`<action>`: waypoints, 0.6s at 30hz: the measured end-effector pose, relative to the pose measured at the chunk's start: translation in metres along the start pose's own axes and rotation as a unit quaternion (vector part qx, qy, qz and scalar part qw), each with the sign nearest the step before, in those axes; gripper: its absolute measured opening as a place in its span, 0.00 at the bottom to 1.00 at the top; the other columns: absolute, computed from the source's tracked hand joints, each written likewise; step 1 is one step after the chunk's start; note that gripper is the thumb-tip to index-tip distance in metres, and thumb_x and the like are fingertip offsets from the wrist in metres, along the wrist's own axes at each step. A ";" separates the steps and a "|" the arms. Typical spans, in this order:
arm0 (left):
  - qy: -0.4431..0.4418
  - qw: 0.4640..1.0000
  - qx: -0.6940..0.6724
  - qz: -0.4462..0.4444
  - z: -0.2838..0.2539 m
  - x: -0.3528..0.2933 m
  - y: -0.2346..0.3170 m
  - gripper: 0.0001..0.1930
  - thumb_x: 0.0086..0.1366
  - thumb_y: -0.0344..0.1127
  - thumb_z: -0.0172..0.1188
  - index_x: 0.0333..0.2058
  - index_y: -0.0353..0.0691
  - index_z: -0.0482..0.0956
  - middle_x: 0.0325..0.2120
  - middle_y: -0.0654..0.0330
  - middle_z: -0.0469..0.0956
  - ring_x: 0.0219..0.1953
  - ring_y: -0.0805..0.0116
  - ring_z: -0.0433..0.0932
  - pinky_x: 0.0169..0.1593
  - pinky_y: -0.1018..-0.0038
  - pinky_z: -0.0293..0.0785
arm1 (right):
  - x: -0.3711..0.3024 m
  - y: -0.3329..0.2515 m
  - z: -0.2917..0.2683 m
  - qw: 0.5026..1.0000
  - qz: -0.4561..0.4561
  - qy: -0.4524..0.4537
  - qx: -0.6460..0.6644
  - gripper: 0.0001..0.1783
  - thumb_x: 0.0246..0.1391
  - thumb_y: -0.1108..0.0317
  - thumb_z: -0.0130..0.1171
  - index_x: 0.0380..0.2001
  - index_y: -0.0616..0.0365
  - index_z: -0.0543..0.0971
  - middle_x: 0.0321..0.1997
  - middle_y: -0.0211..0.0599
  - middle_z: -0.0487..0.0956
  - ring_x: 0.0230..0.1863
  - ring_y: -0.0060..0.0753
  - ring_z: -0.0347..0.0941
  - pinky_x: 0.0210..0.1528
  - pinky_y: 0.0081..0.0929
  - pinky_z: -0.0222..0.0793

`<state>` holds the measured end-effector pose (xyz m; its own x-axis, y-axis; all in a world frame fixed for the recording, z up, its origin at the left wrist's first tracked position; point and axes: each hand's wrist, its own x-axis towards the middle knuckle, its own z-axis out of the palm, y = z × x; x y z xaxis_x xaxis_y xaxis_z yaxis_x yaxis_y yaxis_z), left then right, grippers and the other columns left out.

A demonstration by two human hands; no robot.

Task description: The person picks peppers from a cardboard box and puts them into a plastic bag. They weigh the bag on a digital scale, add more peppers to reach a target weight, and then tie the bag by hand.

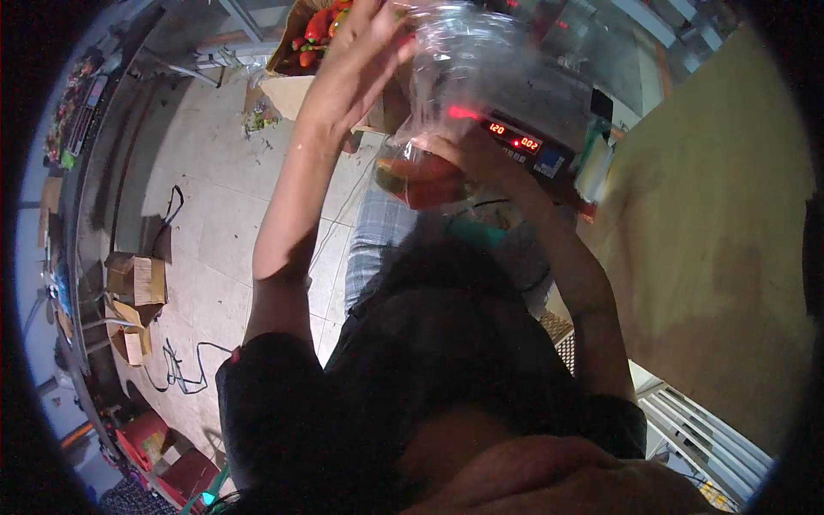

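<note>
Left hand (365, 51) pinches your clear plastic bag's (463, 60) mouth up high, right hand (468, 150) cups the peppers (421, 180) underneath, over the digital scale (524, 142). If that top pinch loosens, they'd probably dump onto the floor (215, 172).

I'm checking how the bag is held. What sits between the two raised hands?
In the head view, a clear plastic bag spans from the left hand to the right hand, with red produce at its bottom.
</note>
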<state>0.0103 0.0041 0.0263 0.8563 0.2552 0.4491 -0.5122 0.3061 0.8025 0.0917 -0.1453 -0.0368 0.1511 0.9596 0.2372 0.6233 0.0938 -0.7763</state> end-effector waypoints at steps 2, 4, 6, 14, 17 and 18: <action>-0.074 0.991 -0.065 -0.092 -0.018 -0.031 -0.012 0.43 0.52 0.53 0.62 0.58 0.38 0.51 0.56 0.56 0.58 0.55 0.63 0.62 0.54 0.67 0.64 | -0.002 -0.006 0.003 0.999 0.002 0.042 -0.012 0.17 0.57 0.60 0.47 0.44 0.60 0.75 0.42 0.37 0.77 0.44 0.33 0.71 0.51 0.28 0.64; -0.109 0.973 -0.017 -0.201 -0.025 -0.059 -0.031 0.38 0.52 0.47 0.63 0.57 0.38 0.56 0.53 0.56 0.64 0.49 0.64 0.68 0.52 0.68 0.65 | 0.002 -0.005 0.005 0.984 -0.090 0.114 -0.106 0.16 0.53 0.63 0.49 0.42 0.60 0.75 0.42 0.39 0.75 0.43 0.37 0.71 0.48 0.31 0.65; -0.115 0.955 0.091 -0.257 -0.029 -0.070 -0.038 0.31 0.53 0.44 0.63 0.53 0.37 0.63 0.47 0.57 0.69 0.44 0.67 0.70 0.49 0.72 0.66 | 0.013 -0.011 0.000 0.961 -0.179 0.132 -0.164 0.14 0.46 0.67 0.52 0.38 0.58 0.75 0.39 0.40 0.73 0.43 0.40 0.71 0.45 0.34 0.67; 0.062 0.963 0.064 -0.256 0.008 -0.073 -0.041 0.16 0.64 0.46 0.50 0.29 0.39 0.71 0.26 0.62 0.73 0.33 0.74 0.70 0.40 0.77 0.65 | 0.036 -0.013 -0.034 0.985 -0.106 0.089 -0.100 0.07 0.48 0.69 0.52 0.31 0.56 0.77 0.33 0.38 0.77 0.36 0.39 0.73 0.39 0.31 0.70; 0.013 0.974 0.087 -0.211 -0.004 -0.071 -0.021 0.19 0.67 0.48 0.43 0.22 0.41 0.67 0.22 0.59 0.73 0.31 0.75 0.70 0.43 0.75 0.66 | 0.028 -0.034 -0.064 0.983 -0.015 0.178 -0.044 0.11 0.53 0.65 0.50 0.39 0.50 0.76 0.41 0.34 0.75 0.44 0.32 0.70 0.43 0.30 0.69; 0.011 0.973 0.103 -0.208 -0.004 -0.072 -0.022 0.20 0.68 0.48 0.42 0.22 0.41 0.67 0.22 0.60 0.72 0.31 0.75 0.70 0.43 0.74 0.66 | 0.027 -0.044 -0.077 0.977 0.027 0.211 -0.012 0.11 0.53 0.64 0.51 0.40 0.49 0.76 0.42 0.32 0.74 0.45 0.29 0.69 0.42 0.28 0.69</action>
<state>-0.0405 -0.0174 -0.0254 0.9837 0.1687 0.0620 -0.0955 0.1983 0.9755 0.1269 -0.1440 0.0488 0.4847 0.7675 0.4195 0.6223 0.0345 -0.7821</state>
